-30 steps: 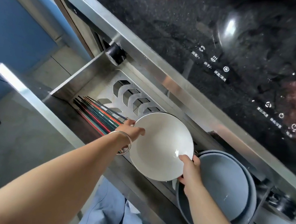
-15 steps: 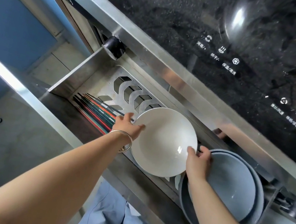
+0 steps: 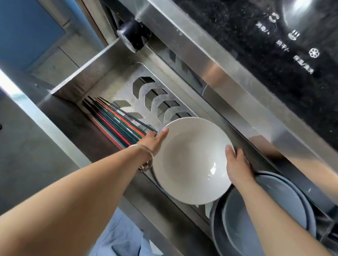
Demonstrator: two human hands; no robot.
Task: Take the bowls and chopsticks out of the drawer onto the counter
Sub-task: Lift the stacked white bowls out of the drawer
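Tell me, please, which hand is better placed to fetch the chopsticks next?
Left. The left hand grips the white bowl right beside the chopsticks; the right hand sits across the bowl, nearer the grey plates.

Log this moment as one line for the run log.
step: lifting white bowl | left hand and right hand on opposite rims | chopsticks, grey bowls in drawer

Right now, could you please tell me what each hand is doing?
Left hand: closed on the white bowl's left rim.
Right hand: closed on the same bowl's right rim.
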